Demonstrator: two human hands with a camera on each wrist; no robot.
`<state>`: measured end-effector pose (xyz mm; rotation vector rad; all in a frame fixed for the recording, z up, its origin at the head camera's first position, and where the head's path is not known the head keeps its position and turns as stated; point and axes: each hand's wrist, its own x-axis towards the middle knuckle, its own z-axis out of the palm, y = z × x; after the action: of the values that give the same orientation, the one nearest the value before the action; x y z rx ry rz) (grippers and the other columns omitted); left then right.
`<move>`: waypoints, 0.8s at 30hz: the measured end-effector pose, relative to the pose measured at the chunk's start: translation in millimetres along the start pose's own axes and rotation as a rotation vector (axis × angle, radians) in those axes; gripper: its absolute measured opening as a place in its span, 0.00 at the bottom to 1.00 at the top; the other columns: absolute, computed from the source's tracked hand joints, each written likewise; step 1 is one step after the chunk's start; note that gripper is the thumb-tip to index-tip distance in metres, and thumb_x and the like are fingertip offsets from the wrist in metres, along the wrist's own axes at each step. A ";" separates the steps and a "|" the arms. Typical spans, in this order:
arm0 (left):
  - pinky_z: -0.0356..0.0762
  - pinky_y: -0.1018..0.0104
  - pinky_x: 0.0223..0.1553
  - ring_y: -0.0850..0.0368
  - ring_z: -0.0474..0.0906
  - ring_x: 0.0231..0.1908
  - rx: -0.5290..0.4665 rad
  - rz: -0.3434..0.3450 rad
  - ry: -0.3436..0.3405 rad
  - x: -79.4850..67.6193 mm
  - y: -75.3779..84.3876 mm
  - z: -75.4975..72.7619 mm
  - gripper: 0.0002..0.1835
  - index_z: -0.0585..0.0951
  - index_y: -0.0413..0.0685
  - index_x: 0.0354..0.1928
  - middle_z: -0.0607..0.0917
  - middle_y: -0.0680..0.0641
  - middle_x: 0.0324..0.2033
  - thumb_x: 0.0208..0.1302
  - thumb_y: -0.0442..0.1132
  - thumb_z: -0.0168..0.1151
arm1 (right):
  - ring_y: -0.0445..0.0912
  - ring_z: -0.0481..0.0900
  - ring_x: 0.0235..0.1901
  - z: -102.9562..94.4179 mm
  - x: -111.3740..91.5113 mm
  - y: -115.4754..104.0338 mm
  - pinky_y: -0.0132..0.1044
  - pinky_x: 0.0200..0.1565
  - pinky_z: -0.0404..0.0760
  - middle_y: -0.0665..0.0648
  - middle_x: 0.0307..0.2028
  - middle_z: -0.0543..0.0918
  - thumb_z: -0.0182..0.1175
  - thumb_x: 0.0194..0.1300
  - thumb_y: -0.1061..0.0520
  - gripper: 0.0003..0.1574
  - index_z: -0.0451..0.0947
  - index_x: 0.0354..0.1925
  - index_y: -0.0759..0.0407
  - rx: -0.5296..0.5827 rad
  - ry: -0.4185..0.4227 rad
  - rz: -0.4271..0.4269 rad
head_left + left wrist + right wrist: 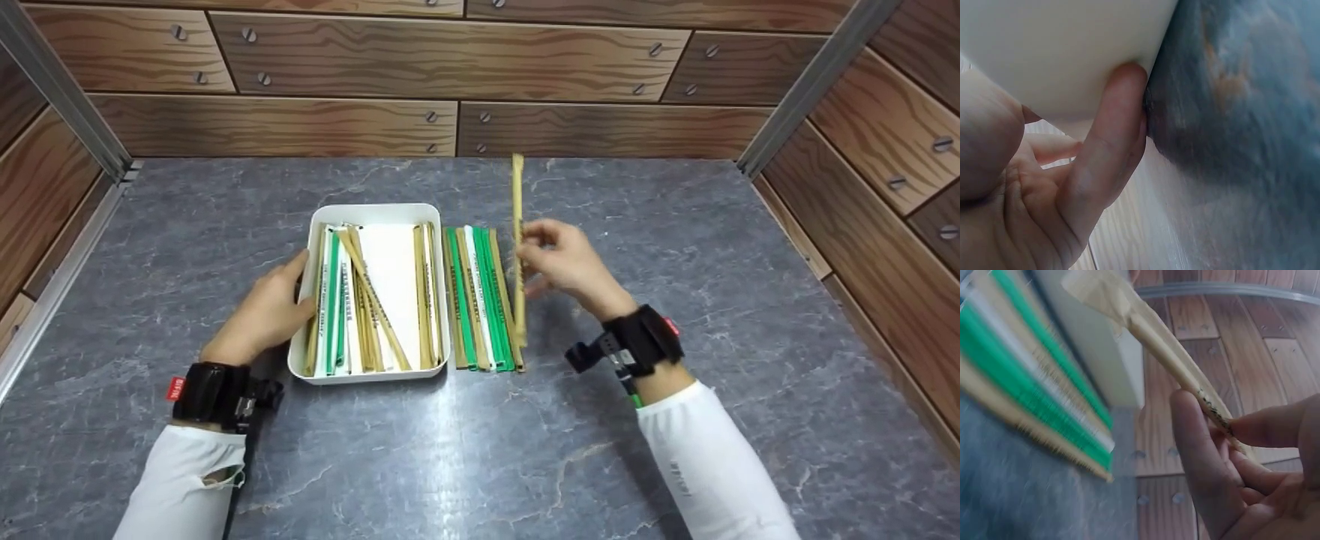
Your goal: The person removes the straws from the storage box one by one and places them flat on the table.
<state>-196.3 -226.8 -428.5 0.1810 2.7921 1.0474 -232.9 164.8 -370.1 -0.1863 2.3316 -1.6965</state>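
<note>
The right hand [564, 262] pinches a tan wrapped straw [517, 206] above the surface [570, 472], beside a row of green, white and tan straws [487, 300]. The left hand [262, 311], fingers loose, touches the side of a white tray [394, 255] holding more straws [365, 330].

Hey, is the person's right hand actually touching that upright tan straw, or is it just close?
Touching. The right wrist view shows it plainly: the right hand pinches the tan straw, with fingertips pressed against both sides.
</note>
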 end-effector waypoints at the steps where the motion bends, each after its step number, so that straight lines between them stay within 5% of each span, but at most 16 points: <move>1: 0.57 0.33 0.73 0.24 0.61 0.71 -0.002 0.002 0.001 -0.1 0.0 0.0 0.43 0.46 0.33 0.82 0.60 0.20 0.73 0.70 0.32 0.56 | 0.49 0.83 0.34 -3.3 0.6 5.0 0.43 0.37 0.90 0.63 0.46 0.78 0.57 0.74 0.66 0.26 0.70 0.67 0.72 -0.035 -0.009 0.028; 11: 0.57 0.33 0.73 0.25 0.62 0.70 -0.004 0.025 0.023 -1.9 0.3 1.3 0.43 0.48 0.30 0.81 0.62 0.19 0.71 0.68 0.30 0.54 | 0.45 0.81 0.23 -6.3 11.8 42.5 0.41 0.30 0.89 0.63 0.41 0.80 0.55 0.69 0.69 0.30 0.70 0.68 0.73 -0.284 -0.052 0.196; 24: 0.57 0.33 0.73 0.25 0.61 0.71 -0.010 0.017 0.014 -1.7 -0.1 0.4 0.43 0.47 0.32 0.81 0.61 0.19 0.72 0.69 0.31 0.55 | 0.46 0.83 0.21 9.6 18.7 50.6 0.39 0.25 0.88 0.67 0.43 0.87 0.58 0.69 0.65 0.26 0.77 0.64 0.73 -0.442 0.001 0.145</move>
<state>-194.6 -226.9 -428.7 0.1971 2.8024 1.0706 -245.9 167.2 -423.3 -0.0921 2.6176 -1.0992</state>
